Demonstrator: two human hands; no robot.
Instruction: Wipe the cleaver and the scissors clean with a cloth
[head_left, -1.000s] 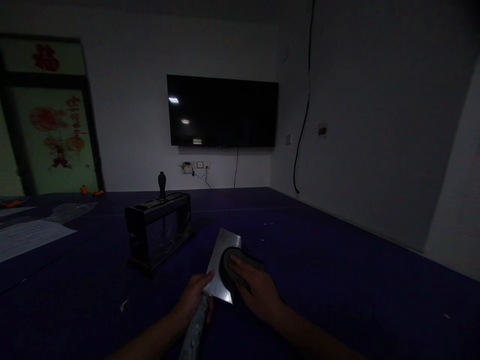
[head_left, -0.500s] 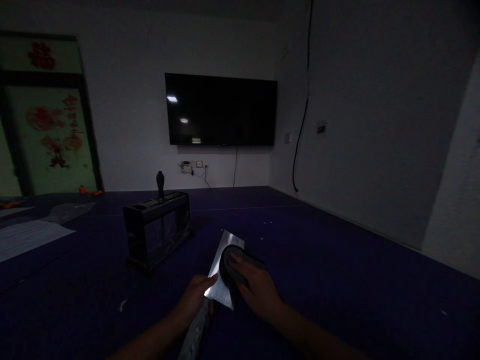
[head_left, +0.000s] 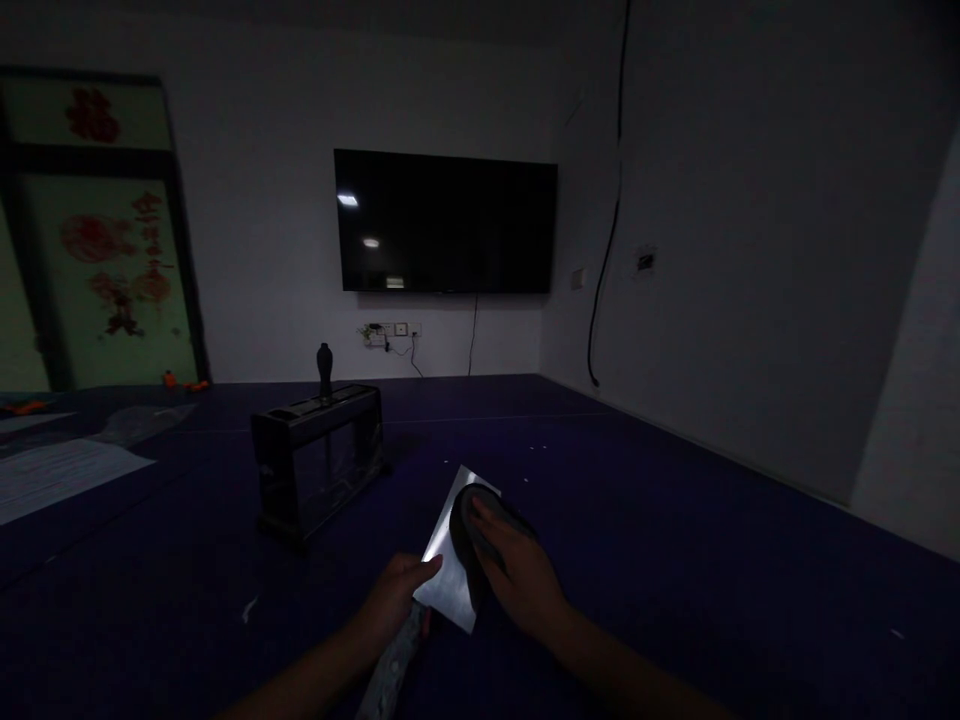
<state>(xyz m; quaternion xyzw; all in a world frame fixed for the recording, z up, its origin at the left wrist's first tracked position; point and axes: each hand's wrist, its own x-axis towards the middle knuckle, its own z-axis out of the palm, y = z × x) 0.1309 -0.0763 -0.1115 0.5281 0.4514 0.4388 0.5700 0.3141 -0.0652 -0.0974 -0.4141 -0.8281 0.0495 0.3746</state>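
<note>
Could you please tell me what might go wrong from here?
The right hand is on a dark pad against the blade of the cleaver; if the pad slips, fingers could meet the edge. The left hand has its thumb on the blade, so a twist might nick it. The dim light may make the edge harder to judge.

Black frame (head_left: 330,420) with upright knob (head_left: 325,370) obstructing 10 o'clock from the metal blade (head_left: 455,590), right hand (head_left: 525,580) with grey pad (head_left: 466,535) blocking 3, left hand (head_left: 394,595) blocking 8, open dark blue surface (head_left: 592,510) from 12 to 2, wall (head_left: 750,280) beyond
</note>
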